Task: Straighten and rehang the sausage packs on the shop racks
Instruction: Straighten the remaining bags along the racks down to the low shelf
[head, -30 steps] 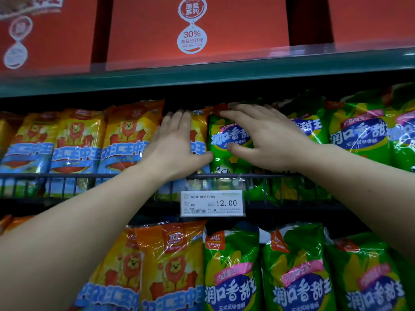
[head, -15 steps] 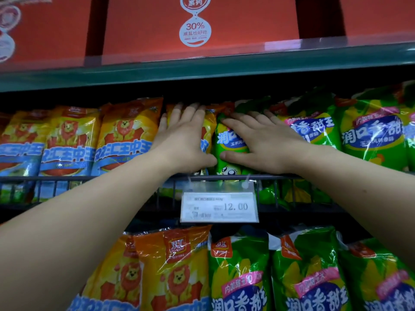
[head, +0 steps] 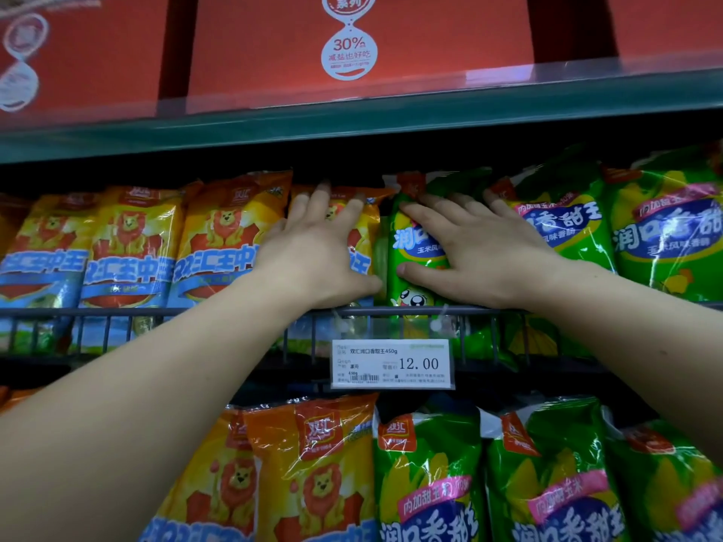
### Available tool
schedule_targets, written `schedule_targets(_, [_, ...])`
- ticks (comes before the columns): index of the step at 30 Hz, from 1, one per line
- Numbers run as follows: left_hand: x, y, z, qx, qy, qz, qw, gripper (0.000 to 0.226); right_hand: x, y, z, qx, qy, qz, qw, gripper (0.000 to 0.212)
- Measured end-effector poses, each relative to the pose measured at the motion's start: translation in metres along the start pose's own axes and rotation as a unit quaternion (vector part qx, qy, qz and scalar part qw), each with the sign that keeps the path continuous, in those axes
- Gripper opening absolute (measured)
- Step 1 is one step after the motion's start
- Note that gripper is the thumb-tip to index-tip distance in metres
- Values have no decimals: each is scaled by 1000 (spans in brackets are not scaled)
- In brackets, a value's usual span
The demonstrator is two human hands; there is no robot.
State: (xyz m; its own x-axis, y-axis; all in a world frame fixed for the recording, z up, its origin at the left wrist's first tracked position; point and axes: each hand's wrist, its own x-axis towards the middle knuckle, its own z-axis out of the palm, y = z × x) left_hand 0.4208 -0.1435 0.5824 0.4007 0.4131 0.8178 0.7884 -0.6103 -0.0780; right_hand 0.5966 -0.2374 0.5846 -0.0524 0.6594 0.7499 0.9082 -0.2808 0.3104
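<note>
Left hand (head: 317, 252) eased away, green pack (head: 412, 248) under right hand (head: 485, 252) (flat)

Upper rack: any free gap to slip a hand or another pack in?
Only a dark strip above the pack tops, under the teal shelf, and a narrow slit between the orange pack under the left hand and the green pack under the right hand. Elsewhere packs sit edge to edge, overlapping.

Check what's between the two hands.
In the head view, only pack edges: the orange pack under the left hand, the green pack under the right hand.
</note>
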Motion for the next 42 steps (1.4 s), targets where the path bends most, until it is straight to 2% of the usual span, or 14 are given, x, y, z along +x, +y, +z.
schedule_targets(9, [6, 8, 1, 16, 15, -24, 999, 105, -4, 2, 0, 11, 14, 16, 1000, 84])
schedule_targets(15, [19, 15, -7, 20, 29, -45, 998, 77, -4, 2, 1, 20, 13, 2, 1000, 83])
schedule_targets(21, [39, 28, -8, 18, 83, -28, 996, 49, -4, 3, 2, 23, 21, -5, 1000, 81])
schedule_targets(26, [46, 31, -6, 34, 60, -52, 996, 45, -3, 3, 2, 21, 18, -10, 1000, 81])
schedule_targets(33, [56, 31, 0, 12, 93, -96, 991, 39, 5, 6, 3, 18, -6, -16, 1000, 89])
schedule_targets(42, [68, 34, 10, 19, 132, -147, 980, 40, 15, 7, 4, -4, -15, -14, 1000, 84])
